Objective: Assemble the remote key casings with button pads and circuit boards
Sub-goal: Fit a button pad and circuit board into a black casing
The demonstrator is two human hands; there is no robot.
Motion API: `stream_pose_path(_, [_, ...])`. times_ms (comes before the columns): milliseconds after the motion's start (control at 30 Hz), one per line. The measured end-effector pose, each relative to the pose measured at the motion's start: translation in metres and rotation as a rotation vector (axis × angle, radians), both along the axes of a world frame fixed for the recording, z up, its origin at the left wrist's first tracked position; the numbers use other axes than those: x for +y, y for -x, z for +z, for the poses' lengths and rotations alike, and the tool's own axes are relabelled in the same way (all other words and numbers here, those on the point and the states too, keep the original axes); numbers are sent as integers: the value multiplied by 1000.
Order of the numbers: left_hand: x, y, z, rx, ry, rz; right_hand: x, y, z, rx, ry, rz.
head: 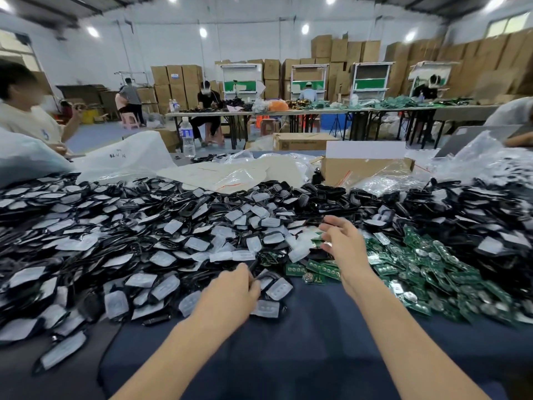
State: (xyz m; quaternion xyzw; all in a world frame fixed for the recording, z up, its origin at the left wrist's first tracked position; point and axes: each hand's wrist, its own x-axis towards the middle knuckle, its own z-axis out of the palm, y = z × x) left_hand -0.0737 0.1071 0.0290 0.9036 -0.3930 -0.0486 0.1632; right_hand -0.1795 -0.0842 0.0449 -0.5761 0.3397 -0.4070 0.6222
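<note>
Two hands work at one tabletop (302, 342). The left hand (230, 290) curls its fingers round one black casing (266, 277) at the heap's near edge. The right hand (343, 243), fingers loosely spread, hovers holding nothing over green circuit boards (427, 269) (far too many to count). Pale button pads (173, 255) lie heaped to the left.

The casings (303, 199) are black, the button pads (163, 258) pale grey, the circuit boards (432, 274) green, the tablecloth (302, 356) navy blue.
</note>
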Motion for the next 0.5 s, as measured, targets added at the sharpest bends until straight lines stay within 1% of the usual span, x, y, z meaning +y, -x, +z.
stream_pose_path(67, [-14, 2, 8, -54, 38, -84, -5, 1, 6, -25, 4, -34])
stream_pose_path(200, [-64, 15, 6, -187, 29, -347, -16, 2, 16, -117, -34, -102])
stream_pose_path(300, [-102, 21, -4, -276, -63, -503, -22, 4, 17, -149, -30, -134])
stream_pose_path(367, [-120, 24, -11, -414, -142, -570, -26, 5, 15, -142, -13, -141])
stream_pose_path(400, [-127, 24, -14, -486, -148, -594, -28, 5, 14, -138, -5, -143])
stream_pose_path(500, [-140, 21, -20, -634, -97, -643, -37, 1, 12, -119, 17, -145])
